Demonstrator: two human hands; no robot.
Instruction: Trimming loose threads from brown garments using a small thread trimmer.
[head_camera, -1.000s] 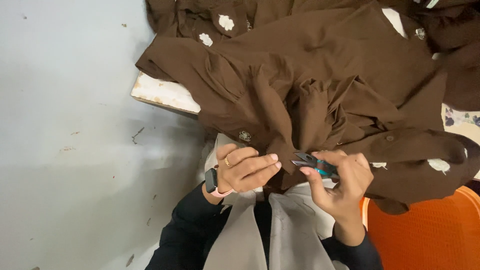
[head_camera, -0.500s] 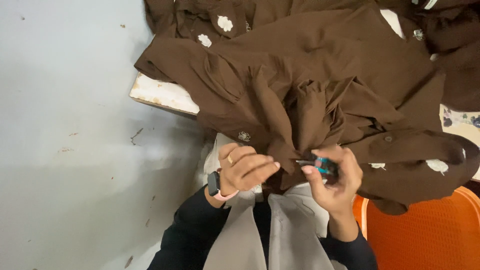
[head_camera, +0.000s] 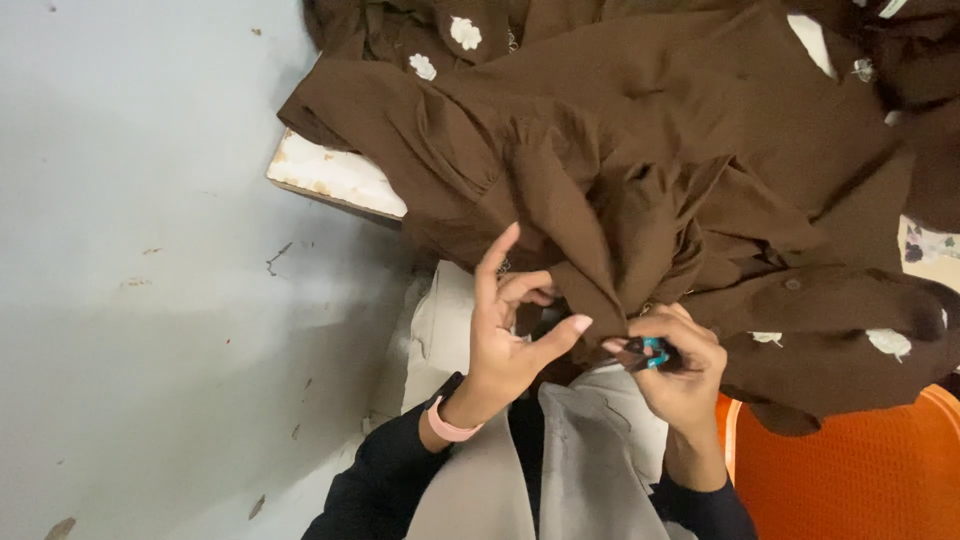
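Orange plastic tub (head_camera: 850, 470) at 4 o'clock, smooth rim showing, contents hidden under cloth; you can't tell what's inside. Pale grey floor (head_camera: 130, 300) fills the left half, scuffed, with small chips and dark marks. A white slab (head_camera: 335, 175) with a chipped, stained edge sticks out at 10 o'clock from under the pile.

Brown garment (head_camera: 640, 170) covers the top and right: soft matte woven cloth, heavily creased, bunched into a hanging fold at centre. White embroidered patches (head_camera: 465, 30) dot it at 12 o'clock and again at 3 to 4 o'clock. A small button (head_camera: 792, 284) sits on a band at 3 o'clock.

Your left hand (head_camera: 505, 330) is at centre, at 6 o'clock of the fold, fingers spread: forefinger up, thumb out, the others curled against the cloth edge, nothing clamped. Pink band (head_camera: 447, 422) on that wrist. Your right hand (head_camera: 675, 365) is just right of it, closed around a small thread snip (head_camera: 645, 353) with teal handle, dark tip pointing left at the fold's lower end. Grey cloth (head_camera: 560, 460) lies over your lap at 6 o'clock; black sleeves below.
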